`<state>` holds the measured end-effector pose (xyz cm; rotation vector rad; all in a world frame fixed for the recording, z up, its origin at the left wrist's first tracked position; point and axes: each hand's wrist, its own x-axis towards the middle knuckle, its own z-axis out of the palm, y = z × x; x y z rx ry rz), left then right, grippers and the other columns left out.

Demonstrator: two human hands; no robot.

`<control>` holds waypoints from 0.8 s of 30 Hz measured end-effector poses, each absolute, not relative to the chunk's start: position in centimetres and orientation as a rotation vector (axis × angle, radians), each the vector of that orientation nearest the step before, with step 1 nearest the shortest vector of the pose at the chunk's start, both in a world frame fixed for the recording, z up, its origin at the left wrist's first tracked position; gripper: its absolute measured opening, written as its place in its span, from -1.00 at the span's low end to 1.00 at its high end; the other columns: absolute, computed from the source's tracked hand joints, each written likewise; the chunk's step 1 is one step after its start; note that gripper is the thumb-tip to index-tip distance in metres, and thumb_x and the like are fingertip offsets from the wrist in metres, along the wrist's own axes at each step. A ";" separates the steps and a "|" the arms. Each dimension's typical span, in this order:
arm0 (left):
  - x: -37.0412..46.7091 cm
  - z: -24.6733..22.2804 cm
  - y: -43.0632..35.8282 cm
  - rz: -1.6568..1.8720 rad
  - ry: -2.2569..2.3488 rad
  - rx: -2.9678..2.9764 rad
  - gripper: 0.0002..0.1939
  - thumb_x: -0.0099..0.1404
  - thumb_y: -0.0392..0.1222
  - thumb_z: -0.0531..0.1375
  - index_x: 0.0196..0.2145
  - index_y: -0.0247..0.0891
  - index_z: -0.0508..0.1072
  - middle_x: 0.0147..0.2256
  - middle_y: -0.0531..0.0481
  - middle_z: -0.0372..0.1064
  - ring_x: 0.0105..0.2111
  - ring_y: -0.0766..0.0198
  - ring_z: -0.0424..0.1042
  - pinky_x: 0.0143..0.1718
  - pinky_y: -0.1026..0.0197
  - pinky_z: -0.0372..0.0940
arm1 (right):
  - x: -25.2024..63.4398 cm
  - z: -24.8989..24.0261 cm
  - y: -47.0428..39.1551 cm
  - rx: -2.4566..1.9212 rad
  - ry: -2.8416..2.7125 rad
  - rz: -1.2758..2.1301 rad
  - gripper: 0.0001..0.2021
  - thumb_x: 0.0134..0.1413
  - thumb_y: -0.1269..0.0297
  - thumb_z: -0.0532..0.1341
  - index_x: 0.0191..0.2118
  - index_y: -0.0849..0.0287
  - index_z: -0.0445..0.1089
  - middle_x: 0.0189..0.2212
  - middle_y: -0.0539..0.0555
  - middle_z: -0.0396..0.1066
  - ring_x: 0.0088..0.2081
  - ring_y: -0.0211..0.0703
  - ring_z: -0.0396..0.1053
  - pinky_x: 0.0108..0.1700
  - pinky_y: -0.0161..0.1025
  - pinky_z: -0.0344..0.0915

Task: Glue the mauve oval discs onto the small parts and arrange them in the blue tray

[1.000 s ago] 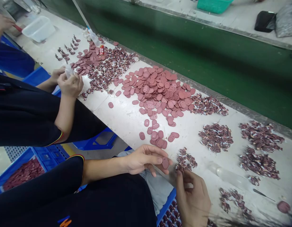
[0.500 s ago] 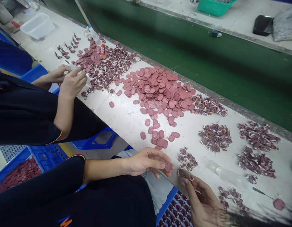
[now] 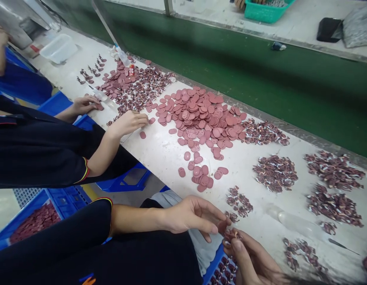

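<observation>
At the table's near edge, my left hand (image 3: pixel 192 217) pinches a flat reddish oval base (image 3: pixel 222 226) between thumb and fingers. Close against it, my right hand (image 3: pixel 253 255) holds a small dark brown figurine part (image 3: pixel 232 234) in its fingertips. The two pieces meet or nearly meet; I cannot tell which. Just beyond my hands lies a small cluster of brown figurine parts (image 3: pixel 239 202). Several loose oval bases (image 3: pixel 203 178) lie to the left, in front of a large heap of them (image 3: pixel 198 113).
A co-worker's hand (image 3: pixel 128 122) reaches to an oval base on the left; their other hand (image 3: pixel 85 105) holds one too. On the right lie a clear dropper bottle (image 3: pixel 299 223) and more part piles (image 3: pixel 275 173). Below are a blue crate (image 3: pixel 54 198) and a tray of pieces (image 3: pixel 223 271).
My two hands have come together, bringing the oval base up to the figurine part. The co-worker's nearer hand has moved right, away from their other hand; their clear bottle now lies on the table.
</observation>
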<state>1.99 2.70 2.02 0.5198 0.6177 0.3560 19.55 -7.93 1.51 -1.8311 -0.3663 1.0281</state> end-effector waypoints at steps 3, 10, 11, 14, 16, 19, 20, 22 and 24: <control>1.9 3.1 2.9 0.338 0.608 0.612 -0.64 0.27 -0.30 0.27 0.03 -0.18 0.57 -0.11 0.22 0.57 -0.05 0.25 0.60 -0.10 0.12 0.51 | 18.7 2.5 -7.1 -1.814 -0.454 1.021 -0.63 -0.41 0.08 0.53 -0.33 0.06 0.64 -0.46 0.14 0.60 -0.59 -0.08 0.48 -0.51 -0.25 0.51; 2.1 3.0 2.6 0.389 0.638 0.660 -0.80 0.24 -0.27 0.29 -0.16 -0.29 0.57 -0.13 0.19 0.58 -0.12 0.26 0.62 -0.16 0.11 0.51 | 18.3 3.8 -6.2 -1.842 -0.418 1.072 -0.61 -0.41 0.03 0.52 -0.36 0.09 0.60 -0.47 0.11 0.60 -0.55 -0.11 0.50 -0.47 -0.28 0.53; 2.1 2.9 2.5 0.396 0.650 0.678 -0.84 0.24 -0.26 0.29 -0.20 -0.29 0.58 -0.14 0.19 0.59 -0.15 0.27 0.63 -0.15 0.10 0.51 | 18.2 3.9 -6.1 -1.836 -0.404 1.084 -0.61 -0.41 0.02 0.52 -0.36 0.09 0.60 -0.47 0.10 0.60 -0.54 -0.12 0.50 -0.47 -0.29 0.53; 2.2 3.1 2.4 0.418 0.699 0.715 -0.88 0.24 -0.23 0.30 -0.27 -0.27 0.63 -0.11 0.17 0.59 -0.17 0.25 0.63 -0.12 0.09 0.51 | 18.1 3.9 -5.8 -1.831 -0.413 1.101 -0.61 -0.38 0.00 0.51 -0.38 0.11 0.57 -0.49 0.10 0.58 -0.53 -0.17 0.49 -0.45 -0.34 0.51; 2.3 3.2 2.4 0.430 0.731 0.711 -0.89 0.23 -0.22 0.32 -0.30 -0.26 0.65 -0.07 0.15 0.58 -0.14 0.25 0.62 -0.11 0.14 0.50 | 18.1 3.9 -5.8 -1.822 -0.431 1.113 -0.61 -0.36 0.00 0.51 -0.36 0.13 0.57 -0.50 0.11 0.57 -0.53 -0.21 0.48 -0.43 -0.37 0.50; 2.6 3.0 2.2 0.457 0.746 0.659 -0.89 0.19 -0.19 0.36 -0.33 -0.27 0.66 -0.05 0.10 0.58 -0.10 0.25 0.61 -0.10 0.25 0.48 | 18.1 3.6 -5.9 -1.803 -0.411 1.102 -0.61 -0.33 0.01 0.50 -0.34 0.12 0.57 -0.44 0.13 0.59 -0.49 -0.20 0.50 -0.42 -0.38 0.50; 2.8 2.7 2.0 0.478 0.742 0.628 -0.88 0.16 -0.19 0.39 -0.35 -0.29 0.67 -0.05 0.05 0.58 -0.12 0.26 0.61 -0.13 0.27 0.48 | 18.1 3.5 -5.9 -1.807 -0.412 1.093 -0.62 -0.31 0.01 0.50 -0.33 0.12 0.57 -0.43 0.13 0.60 -0.49 -0.21 0.50 -0.41 -0.39 0.50; 3.1 2.2 1.8 0.526 0.732 0.565 -0.83 0.07 -0.18 0.47 -0.40 -0.32 0.68 -0.08 -0.09 0.59 -0.21 0.25 0.62 -0.21 0.30 0.49 | 18.1 3.4 -6.0 -1.800 -0.449 1.093 -0.64 -0.27 0.03 0.49 -0.33 0.12 0.57 -0.44 0.13 0.60 -0.49 -0.21 0.50 -0.41 -0.39 0.50; 3.3 1.9 1.6 0.561 0.729 0.525 -0.80 -0.01 -0.18 0.51 -0.44 -0.35 0.68 -0.10 -0.22 0.59 -0.28 0.25 0.61 -0.26 0.30 0.50 | 18.0 3.3 -6.1 -1.772 -0.492 1.075 -0.66 -0.25 0.05 0.48 -0.33 0.14 0.56 -0.46 0.13 0.59 -0.52 -0.21 0.49 -0.43 -0.38 0.49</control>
